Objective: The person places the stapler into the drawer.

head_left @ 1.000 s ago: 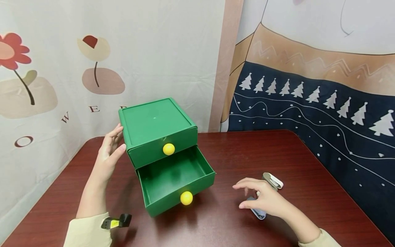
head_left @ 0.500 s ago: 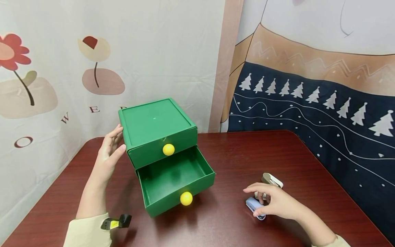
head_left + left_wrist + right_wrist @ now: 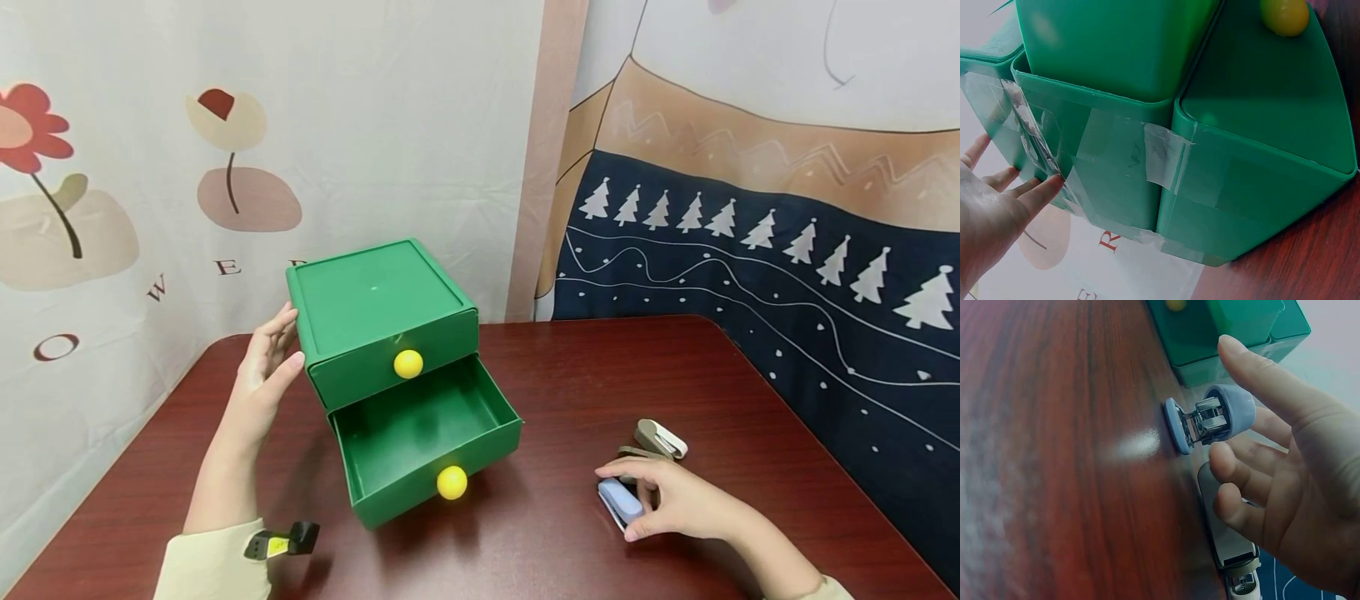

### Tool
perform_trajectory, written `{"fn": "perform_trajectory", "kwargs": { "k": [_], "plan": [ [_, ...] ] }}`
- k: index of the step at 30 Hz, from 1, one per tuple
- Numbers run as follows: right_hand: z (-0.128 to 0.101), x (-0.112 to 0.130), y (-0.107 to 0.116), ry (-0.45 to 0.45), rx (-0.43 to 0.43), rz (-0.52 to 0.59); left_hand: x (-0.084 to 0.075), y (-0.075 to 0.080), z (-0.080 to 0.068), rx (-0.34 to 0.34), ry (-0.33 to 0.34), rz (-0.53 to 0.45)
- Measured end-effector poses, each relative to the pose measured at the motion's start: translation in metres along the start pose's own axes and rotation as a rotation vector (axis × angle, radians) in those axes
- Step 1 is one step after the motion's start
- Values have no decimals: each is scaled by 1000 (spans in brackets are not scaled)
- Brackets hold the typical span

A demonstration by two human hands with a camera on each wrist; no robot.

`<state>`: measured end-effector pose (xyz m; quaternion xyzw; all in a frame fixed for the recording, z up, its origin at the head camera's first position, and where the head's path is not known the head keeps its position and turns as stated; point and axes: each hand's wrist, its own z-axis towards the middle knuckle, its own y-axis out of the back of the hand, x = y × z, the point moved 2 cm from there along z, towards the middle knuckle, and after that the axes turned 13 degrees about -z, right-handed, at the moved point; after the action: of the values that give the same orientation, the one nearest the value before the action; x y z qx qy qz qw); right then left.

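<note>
My right hand (image 3: 678,500) is bent over a small light-blue stapler (image 3: 621,500) on the table. In the right wrist view, the thumb (image 3: 1254,369) and fingers lie on either side of the blue stapler (image 3: 1235,412), with a gap visible at the thumb. Fingers of my left hand (image 3: 262,375) rest against the left side of a green drawer cabinet (image 3: 382,292). The left wrist view shows these fingertips (image 3: 1047,187) on its taped side wall (image 3: 1116,156). An upper drawer with a yellow knob (image 3: 408,364) is closed; the drawer (image 3: 450,433) below is pulled out and holds nothing.
Just beyond the blue stapler lie a grey-brown stapler (image 3: 633,452), partly hidden by my right hand, and a white-and-brown one (image 3: 662,438). Printed cloths (image 3: 420,125) hang behind the dark red table (image 3: 570,375).
My right hand has moved right and down, and its thumb and fingers have come around the blue stapler. The left hand and the cabinet have stayed in place.
</note>
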<state>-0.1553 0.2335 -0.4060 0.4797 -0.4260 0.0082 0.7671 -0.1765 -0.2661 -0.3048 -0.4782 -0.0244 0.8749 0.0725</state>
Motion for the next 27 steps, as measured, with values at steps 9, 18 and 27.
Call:
{"fn": "perform_trajectory", "kwargs": {
  "k": [9, 18, 27],
  "plan": [
    [-3, -5, -3, -44, 59, -10, 0, 0, 0, 6, -3, 11],
    [-1, -1, -5, 10, 1, -43, 1, 1, 0, 14, -11, 19],
    [4, 0, -4, 70, -96, -44, 1, 1, 0, 9, -10, 23]
  ]
}}
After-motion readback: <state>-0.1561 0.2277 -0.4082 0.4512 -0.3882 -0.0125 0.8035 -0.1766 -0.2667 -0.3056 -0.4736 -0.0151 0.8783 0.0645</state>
